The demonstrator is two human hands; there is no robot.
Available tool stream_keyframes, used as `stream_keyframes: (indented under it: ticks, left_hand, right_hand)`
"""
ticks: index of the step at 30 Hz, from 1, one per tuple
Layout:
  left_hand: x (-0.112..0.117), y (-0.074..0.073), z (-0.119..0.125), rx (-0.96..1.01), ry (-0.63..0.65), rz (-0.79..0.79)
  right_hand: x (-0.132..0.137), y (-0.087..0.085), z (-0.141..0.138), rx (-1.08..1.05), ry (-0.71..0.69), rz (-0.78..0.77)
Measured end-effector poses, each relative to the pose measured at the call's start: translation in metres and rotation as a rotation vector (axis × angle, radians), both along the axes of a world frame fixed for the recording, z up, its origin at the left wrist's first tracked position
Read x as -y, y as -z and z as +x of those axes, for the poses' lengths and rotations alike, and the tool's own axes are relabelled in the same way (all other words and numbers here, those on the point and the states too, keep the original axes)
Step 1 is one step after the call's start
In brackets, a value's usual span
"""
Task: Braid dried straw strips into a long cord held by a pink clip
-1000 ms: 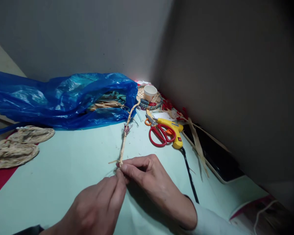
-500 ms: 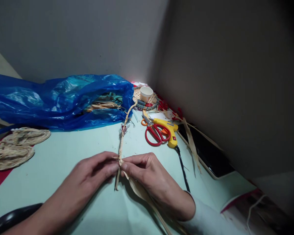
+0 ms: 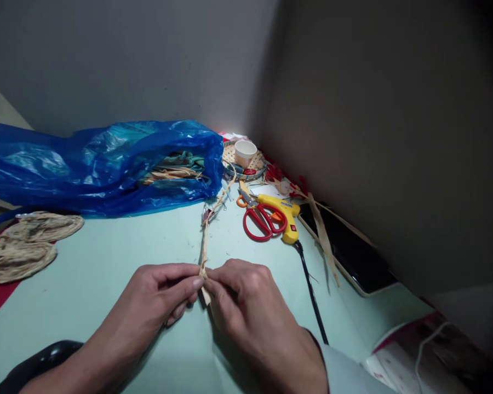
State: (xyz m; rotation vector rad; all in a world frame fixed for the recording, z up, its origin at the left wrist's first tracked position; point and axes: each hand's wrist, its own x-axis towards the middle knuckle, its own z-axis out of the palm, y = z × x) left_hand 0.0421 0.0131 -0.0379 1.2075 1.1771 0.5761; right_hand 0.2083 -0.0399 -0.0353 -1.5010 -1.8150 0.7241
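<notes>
A thin braided straw cord [image 3: 205,241] runs across the pale green table [image 3: 107,257] from near the blue bag toward me. My left hand [image 3: 160,298] pinches its near end between thumb and forefinger. My right hand [image 3: 246,309] meets it from the right, fingers curled and pinched on the same end. A short flat strip of straw pokes down between the two hands.
A blue plastic bag [image 3: 98,164] holding straw strips lies at the back left. Woven straw coils [image 3: 24,246] sit at the left edge. Red scissors [image 3: 263,221], a yellow glue gun [image 3: 281,210] with black cable, a white cup [image 3: 245,152] and a dark tray [image 3: 349,251] stand right.
My right hand has rolled over the cord end, hiding the long strip that trailed toward me. My left hand stays pinched at the same spot. The cord's far part has sagged a little.
</notes>
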Motion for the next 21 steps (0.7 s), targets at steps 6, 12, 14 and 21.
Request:
stream_keyframes:
  ticks: [6, 12, 14, 21]
  left_hand:
    - [0.008, -0.001, 0.002, -0.156, -0.042, 0.091]
    - [0.009, -0.002, 0.005, -0.14, -0.019, 0.151]
    - [0.007, -0.001, 0.005, -0.14, -0.007, 0.187]
    - [0.0, 0.005, -0.004, -0.052, 0.025, 0.19]
  right_hand:
    - [0.01, 0.013, -0.009, 0.382, 0.102, 0.414]
    - [0.009, 0.007, -0.021, 0.624, 0.066, 0.681]
    - [0.01, 0.005, -0.026, 0.677, 0.064, 0.709]
    - [0.016, 0.006, -0.041, 0.818, -0.03, 0.763]
